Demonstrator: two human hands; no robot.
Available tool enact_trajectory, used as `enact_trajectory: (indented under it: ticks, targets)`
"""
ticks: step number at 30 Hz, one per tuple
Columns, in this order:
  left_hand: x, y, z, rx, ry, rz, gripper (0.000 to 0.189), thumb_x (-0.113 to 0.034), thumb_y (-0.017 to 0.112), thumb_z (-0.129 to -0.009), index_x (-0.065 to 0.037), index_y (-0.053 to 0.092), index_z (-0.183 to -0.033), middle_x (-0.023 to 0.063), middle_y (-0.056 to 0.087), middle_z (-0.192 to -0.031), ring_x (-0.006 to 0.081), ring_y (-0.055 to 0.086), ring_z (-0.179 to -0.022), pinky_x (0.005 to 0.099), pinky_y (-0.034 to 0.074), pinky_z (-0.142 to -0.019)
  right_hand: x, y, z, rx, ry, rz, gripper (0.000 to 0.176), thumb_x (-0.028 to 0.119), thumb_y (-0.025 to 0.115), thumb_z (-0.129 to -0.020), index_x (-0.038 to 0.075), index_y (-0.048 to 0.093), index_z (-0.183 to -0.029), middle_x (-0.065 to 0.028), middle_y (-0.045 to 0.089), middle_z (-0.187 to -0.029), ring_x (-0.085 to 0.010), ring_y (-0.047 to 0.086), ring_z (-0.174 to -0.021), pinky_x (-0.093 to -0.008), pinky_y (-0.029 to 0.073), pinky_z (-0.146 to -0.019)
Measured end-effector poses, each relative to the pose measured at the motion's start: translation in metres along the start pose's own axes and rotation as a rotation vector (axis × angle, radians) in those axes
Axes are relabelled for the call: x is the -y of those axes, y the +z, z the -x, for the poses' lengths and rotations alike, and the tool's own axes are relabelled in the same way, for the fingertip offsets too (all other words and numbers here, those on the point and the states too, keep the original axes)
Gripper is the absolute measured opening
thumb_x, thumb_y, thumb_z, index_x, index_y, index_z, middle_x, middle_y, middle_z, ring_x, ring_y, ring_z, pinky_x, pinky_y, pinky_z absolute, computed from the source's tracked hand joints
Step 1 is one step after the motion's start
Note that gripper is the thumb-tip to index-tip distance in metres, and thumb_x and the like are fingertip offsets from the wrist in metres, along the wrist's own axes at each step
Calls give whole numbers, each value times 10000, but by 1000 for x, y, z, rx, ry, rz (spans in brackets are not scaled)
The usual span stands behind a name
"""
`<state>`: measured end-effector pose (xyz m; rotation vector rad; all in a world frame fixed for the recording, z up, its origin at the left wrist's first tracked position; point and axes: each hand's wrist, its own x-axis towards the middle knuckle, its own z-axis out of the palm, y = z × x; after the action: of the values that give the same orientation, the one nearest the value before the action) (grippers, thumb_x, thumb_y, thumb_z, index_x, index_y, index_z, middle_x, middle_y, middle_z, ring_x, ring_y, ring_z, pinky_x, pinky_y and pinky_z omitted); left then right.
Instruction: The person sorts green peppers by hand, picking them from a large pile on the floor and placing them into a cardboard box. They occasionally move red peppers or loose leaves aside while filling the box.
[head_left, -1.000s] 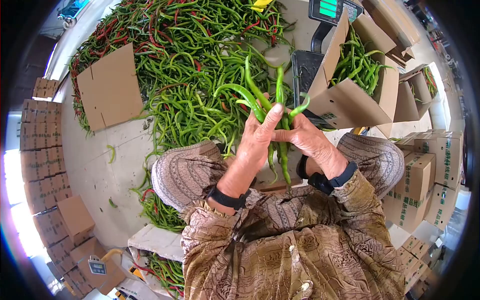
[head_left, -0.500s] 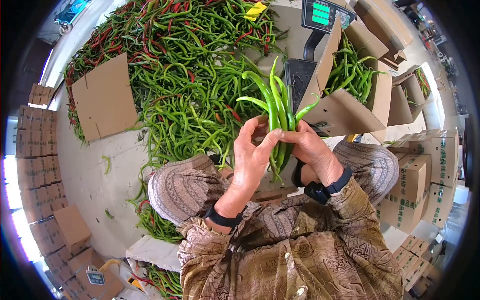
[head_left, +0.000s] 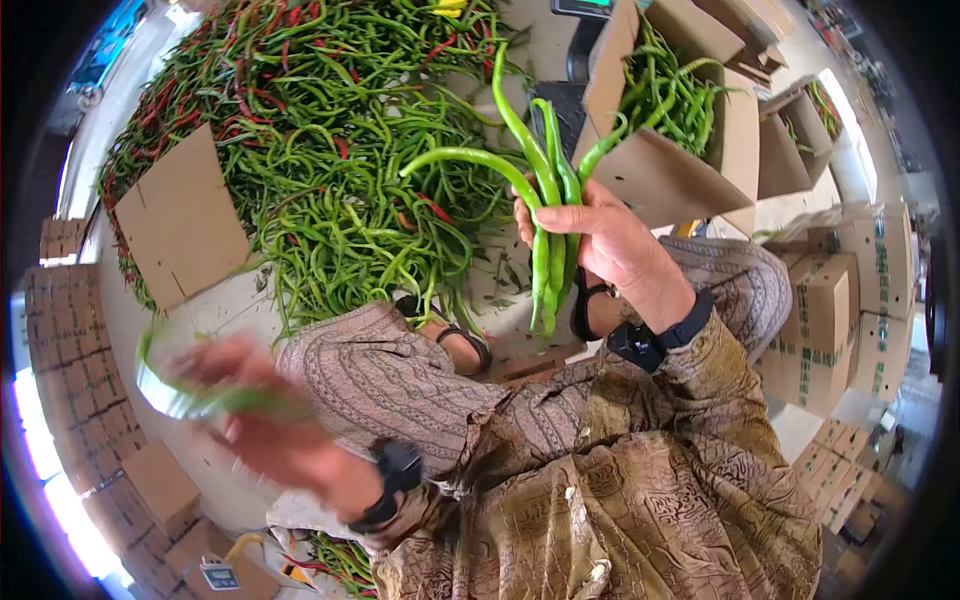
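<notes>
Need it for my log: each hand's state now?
Left hand: blurred, with something green; grip cannot be told.
Right hand: closed around several green peppers.

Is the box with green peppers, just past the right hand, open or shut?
Open. Beyond the right hand, the cardboard box has its near flap spread outward, and green peppers show inside.

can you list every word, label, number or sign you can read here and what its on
"精品线…": green print on the front right-hand carton; the last character is blurred.
Green characters on the taller cartons behind it: too blurred to read surely.
Print on the left carton stack: too small and blurred.
Lower-left small display: digits too small to read.
Green-lit display at the top edge: cut off, unreadable.
</notes>
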<state>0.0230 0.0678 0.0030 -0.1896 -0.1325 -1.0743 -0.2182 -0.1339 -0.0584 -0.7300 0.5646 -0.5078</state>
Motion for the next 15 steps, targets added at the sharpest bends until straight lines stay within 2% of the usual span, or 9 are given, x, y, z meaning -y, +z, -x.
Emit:
enact_trajectory:
  ticks: [1, 2, 4, 6, 7, 8, 9, 11, 15]
  targets:
    - [-9, 23, 6, 57, 165, -239, 495, -187, 577, -895, -100, 416, -1355, 47, 482, -1102, 165, 465, -932, 334, 445, -922, -1, -1, 0, -20, 13, -81, 318, 43, 658, -829, 6, 553, -1126, -96, 630, -995, -222, 618, -896, -339, 493, -844]
    - [-10, 25, 16, 58, 149, -237, 495, -187, 577, -895, -100, 416, -1355, 47, 482, -1102, 165, 465, -932, 334, 445, -922, -1, -1, 0, -3, 9, -125, 329, 41, 656, -831, 4, 547, -1139, -94, 629, -993, -230, 621, -909, -345, 498, -843]
    - [-3, 22, 39, -139, 176, -158, 561, -221, 596, -890, -119, 381, -1398, 34, 464, -1060, 148, 439, -899, 337, 444, -900, -1, -1, 0, 13, 0, -166, 340, 39, 654, -833, 2, 542, -1152, -92, 628, -991, -238, 625, -922, -351, 502, -843]
    - [13, -10, 83, -507, 189, -411, 551, -152, 665, -799, -144, 453, -1307, -2, 502, -965, 136, 494, -868, 273, 430, -677, -3, 0, -3, 44, 42, -234, 370, 36, 654, -833, 0, 529, -1179, -86, 620, -989, -258, 630, -953, -361, 511, -831]
    - [19, -21, 90, -452, -28, -371, 459, -95, 623, -821, -132, 489, -1259, 0, 515, -860, 120, 475, -733, 265, 401, -580, -2, 0, -4, 54, 39, -229, 370, 36, 654, -833, 0, 529, -1179, -86, 620, -989, -258, 630, -953, -361, 511, -831]
    - [53, -13, 77, -472, -77, -512, 381, -67, 589, -841, -83, 528, -1217, 7, 510, -775, 110, 423, -630, 255, 375, -534, -2, 1, -2, 87, 38, -253, 383, 39, 655, -833, 1, 523, -1190, -85, 616, -993, -265, 632, -961, -365, 515, -825]
    - [63, -15, 73, -464, -64, -514, 381, -67, 589, -841, -83, 528, -1217, 7, 510, -775, 110, 423, -630, 255, 375, -534, -1, 3, 0, 122, 39, -277, 396, 42, 656, -833, 1, 516, -1201, -83, 611, -996, -272, 633, -969, -368, 518, -819]
    - [74, -18, 63, -401, -247, -837, 334, -95, 583, -895, -27, 505, -1212, 16, 501, -859, 120, 410, -676, 265, 360, -626, 2, 6, 4, 163, 19, -264, 402, 63, 673, -822, 6, 514, -1188, -79, 603, -994, -255, 631, -921, -363, 518, -802]
    - [95, -21, 33, -415, -179, -970, 300, -40, 591, -849, -4, 565, -1146, 13, 552, -833, 117, 483, -681, 235, 394, -613, 7, 5, 12, 199, 25, -303, 399, 83, 680, -817, 7, 512, -1171, -80, 597, -975, -241, 620, -889, -358, 512, -794]
